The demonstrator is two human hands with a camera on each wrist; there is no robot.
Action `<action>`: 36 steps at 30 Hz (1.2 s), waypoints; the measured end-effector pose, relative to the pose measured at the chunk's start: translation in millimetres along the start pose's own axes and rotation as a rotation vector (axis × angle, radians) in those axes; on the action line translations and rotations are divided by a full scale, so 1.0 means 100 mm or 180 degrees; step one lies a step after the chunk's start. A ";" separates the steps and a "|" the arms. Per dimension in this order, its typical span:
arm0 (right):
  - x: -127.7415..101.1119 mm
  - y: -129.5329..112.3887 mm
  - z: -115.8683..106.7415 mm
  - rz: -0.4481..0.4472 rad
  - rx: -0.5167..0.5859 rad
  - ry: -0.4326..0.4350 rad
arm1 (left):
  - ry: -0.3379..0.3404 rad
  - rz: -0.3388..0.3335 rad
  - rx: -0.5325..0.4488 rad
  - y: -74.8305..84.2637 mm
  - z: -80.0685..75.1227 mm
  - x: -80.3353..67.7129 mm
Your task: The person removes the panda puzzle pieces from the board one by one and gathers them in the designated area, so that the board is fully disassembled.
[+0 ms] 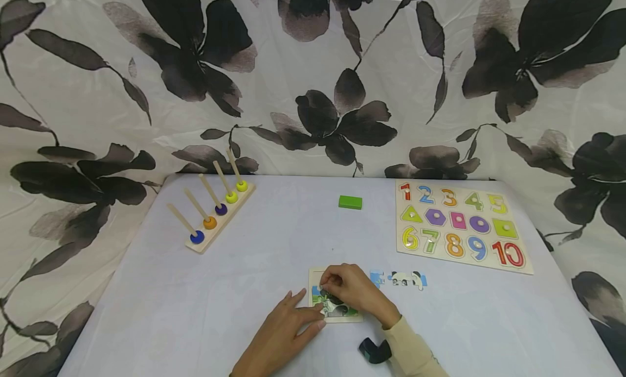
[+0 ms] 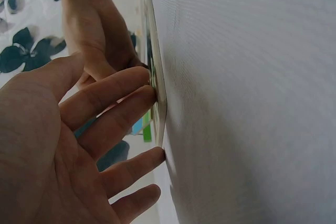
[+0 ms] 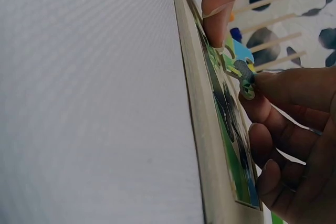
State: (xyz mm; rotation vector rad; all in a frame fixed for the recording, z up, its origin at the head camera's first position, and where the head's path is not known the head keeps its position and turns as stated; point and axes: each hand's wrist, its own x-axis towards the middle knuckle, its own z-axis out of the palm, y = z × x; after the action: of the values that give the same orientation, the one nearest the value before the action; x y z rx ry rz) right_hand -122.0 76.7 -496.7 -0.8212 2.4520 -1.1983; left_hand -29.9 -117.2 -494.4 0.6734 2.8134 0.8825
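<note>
Head view: a left hand (image 1: 286, 328) and a right hand (image 1: 356, 290), near each other but apart, work at a puzzle (image 1: 313, 276) between them. Loose pieces (image 1: 409, 280) lie just right of the right hand.

Left wrist view: spread left fingers touch the puzzle.

Right wrist view: right thumb and finger pinch a piece (image 3: 243, 70) at the puzzle, near the left fingertips.

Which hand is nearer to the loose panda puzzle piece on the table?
Right. The right hand is over the puzzle board, just left of the loose panda piece; the left hand is at the board's left side, farther away.
</note>
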 end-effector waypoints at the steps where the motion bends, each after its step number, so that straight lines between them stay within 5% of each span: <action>1: 0.00 0.00 0.00 0.0002 0.0013 0.0001 | -0.0001 -0.0004 -0.0005 0.00 0.00 0.00; 22: -0.07 0.07 -0.09 0.0121 0.0321 0.0163 | -0.0033 -0.0140 -0.0073 0.00 0.00 0.00; 36: -0.32 0.20 -0.44 0.0249 0.0364 0.0640 | -0.0080 -0.0272 -0.0083 0.03 0.01 0.02</action>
State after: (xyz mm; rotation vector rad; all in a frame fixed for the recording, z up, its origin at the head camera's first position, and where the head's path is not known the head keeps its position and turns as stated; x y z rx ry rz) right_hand -125.3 133.6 -485.0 -0.5935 2.5161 -1.4391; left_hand -30.1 -113.7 -493.4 0.5523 2.7802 0.8880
